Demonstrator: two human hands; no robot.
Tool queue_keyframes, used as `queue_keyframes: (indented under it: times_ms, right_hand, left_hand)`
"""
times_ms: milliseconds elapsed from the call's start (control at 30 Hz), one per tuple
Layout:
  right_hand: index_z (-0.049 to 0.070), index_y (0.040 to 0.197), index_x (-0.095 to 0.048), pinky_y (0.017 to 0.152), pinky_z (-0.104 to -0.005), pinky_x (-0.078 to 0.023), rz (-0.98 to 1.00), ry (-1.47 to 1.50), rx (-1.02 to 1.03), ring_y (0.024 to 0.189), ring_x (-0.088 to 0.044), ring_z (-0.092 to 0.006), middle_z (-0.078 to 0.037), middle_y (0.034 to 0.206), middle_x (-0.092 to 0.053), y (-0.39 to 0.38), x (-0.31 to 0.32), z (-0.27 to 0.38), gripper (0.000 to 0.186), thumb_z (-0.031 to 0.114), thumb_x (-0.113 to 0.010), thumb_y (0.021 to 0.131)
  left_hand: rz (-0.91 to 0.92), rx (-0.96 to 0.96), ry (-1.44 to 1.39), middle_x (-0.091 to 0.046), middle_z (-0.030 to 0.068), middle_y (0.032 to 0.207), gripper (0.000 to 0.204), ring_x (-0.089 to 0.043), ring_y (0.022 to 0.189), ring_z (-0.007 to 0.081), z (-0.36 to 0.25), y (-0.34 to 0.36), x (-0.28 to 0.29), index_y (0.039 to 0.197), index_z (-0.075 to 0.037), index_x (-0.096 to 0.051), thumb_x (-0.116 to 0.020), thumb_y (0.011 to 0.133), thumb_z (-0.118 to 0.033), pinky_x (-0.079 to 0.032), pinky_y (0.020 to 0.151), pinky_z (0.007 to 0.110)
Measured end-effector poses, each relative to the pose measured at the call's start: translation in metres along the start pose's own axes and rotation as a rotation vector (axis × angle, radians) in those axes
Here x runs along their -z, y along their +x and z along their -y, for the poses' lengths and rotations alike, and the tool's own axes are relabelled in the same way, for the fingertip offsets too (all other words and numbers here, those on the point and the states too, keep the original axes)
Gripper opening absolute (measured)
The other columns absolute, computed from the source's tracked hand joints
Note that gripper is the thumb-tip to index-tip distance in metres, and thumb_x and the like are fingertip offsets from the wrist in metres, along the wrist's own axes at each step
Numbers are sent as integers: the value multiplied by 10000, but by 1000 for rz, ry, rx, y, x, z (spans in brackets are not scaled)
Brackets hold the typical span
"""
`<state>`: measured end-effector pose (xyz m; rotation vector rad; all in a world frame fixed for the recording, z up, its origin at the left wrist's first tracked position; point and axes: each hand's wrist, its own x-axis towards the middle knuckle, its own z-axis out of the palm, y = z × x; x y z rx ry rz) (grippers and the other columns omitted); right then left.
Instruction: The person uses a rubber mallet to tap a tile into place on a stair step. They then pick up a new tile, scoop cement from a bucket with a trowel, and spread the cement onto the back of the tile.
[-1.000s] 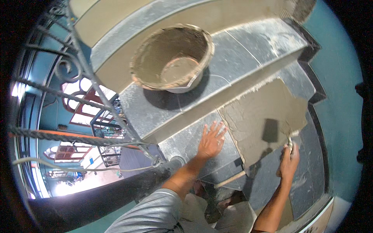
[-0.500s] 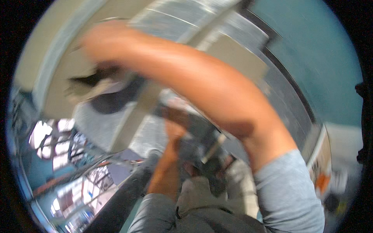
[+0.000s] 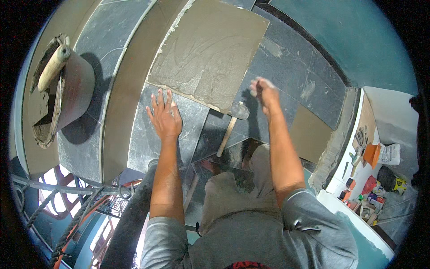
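Observation:
My left hand (image 3: 165,117) lies flat on a dark grey tile (image 3: 148,134), its fingers spread and their tips close to the edge of a bed of wet mortar (image 3: 204,54). Slightly blurred, my right hand (image 3: 266,93) hovers over the dark tiles to the right of the mortar. Its fingers are loosely bent, and I see nothing held in them. Just below and left of it lies a mallet (image 3: 240,111), its pale wooden handle pointing toward my knees. At far left stands a mortar-caked bucket (image 3: 78,89) with a wooden tool handle (image 3: 54,68) across its top.
Tiled steps with mortar-coloured risers (image 3: 130,89) curve along the left. A bare mortar-coloured patch (image 3: 311,134) lies right of my right forearm. Tools and containers, including an orange one (image 3: 371,155), crowd a white ledge at right. A dark post (image 3: 139,210) and ropes stand lower left.
My right arm has swung back from the bucket at the left to the tiles on the right, leaving the bucket. My left hand has moved up and left onto the tile. The view has steadied.

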<state>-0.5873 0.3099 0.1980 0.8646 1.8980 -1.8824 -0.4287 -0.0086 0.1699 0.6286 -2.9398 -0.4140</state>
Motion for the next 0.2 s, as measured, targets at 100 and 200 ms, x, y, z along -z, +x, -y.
queue_keyframes:
  times_ms: [100,200]
  right_hand:
    - [-45,1544,-420,1153,-451,-483,369,336,-36,1350,-582,-350,-246,1486,-561,23,5,-41,552,273,-541,1109]
    - [-43,1576,-376,1184,-512,-446,623,537,16,1404,-534,-380,-249,1555,-497,43,-9,-47,593,299,-528,1116]
  left_hand:
    - [-6,5,-4,-358,10,1717,506,-249,1608,293,-1,-2,-2,1582,-291,-514,-432,1087,-354,-94,1307,582]
    - [21,22,13,-351,20,1721,516,-231,1615,297,2,0,-7,1593,-286,-499,-438,1088,-375,-59,1305,593]
